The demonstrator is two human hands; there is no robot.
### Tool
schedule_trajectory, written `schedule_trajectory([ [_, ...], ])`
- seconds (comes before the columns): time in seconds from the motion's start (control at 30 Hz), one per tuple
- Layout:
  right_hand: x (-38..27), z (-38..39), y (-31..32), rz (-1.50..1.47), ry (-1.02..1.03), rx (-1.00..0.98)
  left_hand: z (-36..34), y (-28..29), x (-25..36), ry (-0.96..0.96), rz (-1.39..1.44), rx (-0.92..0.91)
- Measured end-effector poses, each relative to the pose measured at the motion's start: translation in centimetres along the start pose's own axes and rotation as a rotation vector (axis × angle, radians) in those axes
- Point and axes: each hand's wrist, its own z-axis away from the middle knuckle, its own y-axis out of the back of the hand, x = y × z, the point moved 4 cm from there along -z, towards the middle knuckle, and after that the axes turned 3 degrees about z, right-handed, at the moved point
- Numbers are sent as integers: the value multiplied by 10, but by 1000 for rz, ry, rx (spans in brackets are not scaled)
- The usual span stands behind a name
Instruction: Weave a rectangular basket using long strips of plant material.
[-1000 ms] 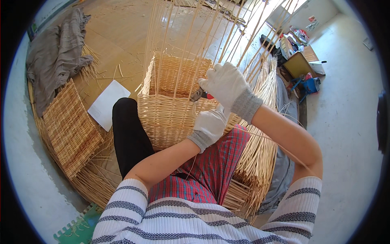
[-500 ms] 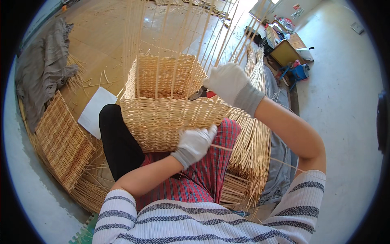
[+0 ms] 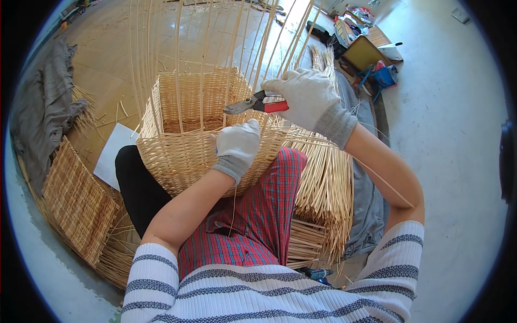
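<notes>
A woven wicker basket (image 3: 175, 161) rests against my knees, square-mouthed, with tall upright stakes (image 3: 202, 70) rising from its walls. My left hand (image 3: 238, 144) is closed at the front wall's upper edge, fingers curled. From beneath it a thin wicker strand (image 3: 234, 209) hangs over my lap; where the fingers meet it is hidden. Pruning shears (image 3: 245, 105) with red-and-black handles are gripped in my right hand (image 3: 309, 99), above the basket's right side. Their blades point left over the basket's opening, just above my left hand. Both hands wear white gloves.
A large bundle of wicker rods (image 3: 320, 188) lies at my right on grey cloth (image 3: 369, 215). To the left are a flat woven panel (image 3: 81, 199), a white sheet (image 3: 114, 153) and crumpled grey cloth (image 3: 40, 107). A blue item (image 3: 385, 76) stands by furniture at far right.
My left hand has moved up from the basket's lower front to its upper edge. The shears have swung into fuller view over the opening. The view has shifted, so the basket appears further left.
</notes>
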Motion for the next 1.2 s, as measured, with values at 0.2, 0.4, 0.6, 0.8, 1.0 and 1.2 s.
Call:
schedule_trajectory([
  [0.2,11,4,-16,126,138,340,41,30,-17,-50,69,-152],
  [0.4,-16,-3,-46,356,578,764,74,37,-63,-315,63,10],
  [0.6,-43,-19,-48,325,547,271,78,49,-44,-256,22,20],
  [0.8,3,-14,-17,341,312,8,152,8,31,-634,329,-561],
  [1.0,-8,-26,-46,418,315,-19,114,26,85,-724,436,-466],
  [1.2,-27,-37,-36,413,352,-75,-17,-18,53,-177,269,-11],
])
